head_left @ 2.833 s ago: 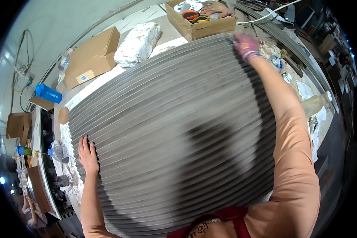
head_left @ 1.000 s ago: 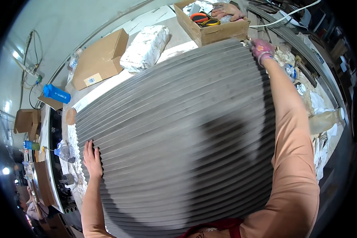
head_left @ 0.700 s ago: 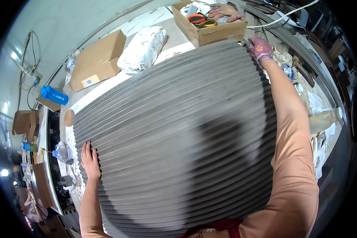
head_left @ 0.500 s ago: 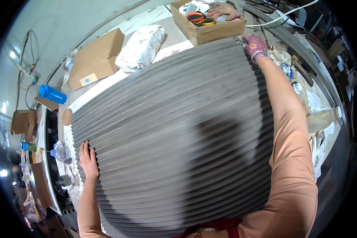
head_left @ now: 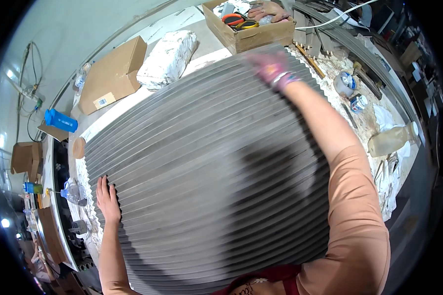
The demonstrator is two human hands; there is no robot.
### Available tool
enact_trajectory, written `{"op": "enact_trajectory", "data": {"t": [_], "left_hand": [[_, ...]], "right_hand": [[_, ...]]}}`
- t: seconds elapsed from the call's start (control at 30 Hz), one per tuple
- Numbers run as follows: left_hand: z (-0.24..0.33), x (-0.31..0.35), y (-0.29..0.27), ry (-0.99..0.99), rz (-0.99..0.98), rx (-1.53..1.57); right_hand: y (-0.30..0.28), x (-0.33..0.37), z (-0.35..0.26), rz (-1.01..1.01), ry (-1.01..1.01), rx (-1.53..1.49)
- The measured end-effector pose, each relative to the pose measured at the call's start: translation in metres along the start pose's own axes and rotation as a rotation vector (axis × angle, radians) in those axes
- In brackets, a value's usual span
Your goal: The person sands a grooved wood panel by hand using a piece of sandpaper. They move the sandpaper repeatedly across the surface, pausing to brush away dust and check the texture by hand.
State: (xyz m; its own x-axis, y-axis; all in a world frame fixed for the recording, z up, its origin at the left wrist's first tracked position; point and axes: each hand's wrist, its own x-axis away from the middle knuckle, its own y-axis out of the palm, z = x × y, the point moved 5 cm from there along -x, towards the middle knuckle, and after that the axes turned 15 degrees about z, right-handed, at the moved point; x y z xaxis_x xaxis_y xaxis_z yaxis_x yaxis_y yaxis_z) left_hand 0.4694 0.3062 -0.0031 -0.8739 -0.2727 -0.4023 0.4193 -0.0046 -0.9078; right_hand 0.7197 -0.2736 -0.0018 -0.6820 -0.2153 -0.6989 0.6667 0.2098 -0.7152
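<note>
- While the bare left hand (head_left: 109,200) lies on the broad grey ridged sheet (head_left: 192,172) near its left edge, its fingers are straight and slightly apart;
- the right hand in a pink glove (head_left: 270,70) is blurred over the sheet's far right part; whether its fingers pinch anything cannot be told;
- the sheet lies across a dusty pale worktable (head_left: 335,70);
- just beyond it stands an open brown cardboard box (head_left: 263,40); a white wrapped bundle (head_left: 167,60) lies nearby.
</note>
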Motion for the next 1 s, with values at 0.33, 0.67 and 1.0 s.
{"op": "enact_trajectory", "data": {"t": [0.33,0.67,1.0], "left_hand": [[-0.005,0.001,-0.001,-0.021,-0.007,-0.037],[-0.005,0.002,0.000,-0.018,-0.010,-0.033],[-0.002,0.002,-0.002,-0.016,0.024,-0.038]], "right_hand": [[-0.051,0.007,0.084,-0.196,0.333,0.248],[-0.062,0.030,0.128,-0.220,0.332,0.267],[-0.081,0.038,0.139,-0.230,0.465,0.243]]}}
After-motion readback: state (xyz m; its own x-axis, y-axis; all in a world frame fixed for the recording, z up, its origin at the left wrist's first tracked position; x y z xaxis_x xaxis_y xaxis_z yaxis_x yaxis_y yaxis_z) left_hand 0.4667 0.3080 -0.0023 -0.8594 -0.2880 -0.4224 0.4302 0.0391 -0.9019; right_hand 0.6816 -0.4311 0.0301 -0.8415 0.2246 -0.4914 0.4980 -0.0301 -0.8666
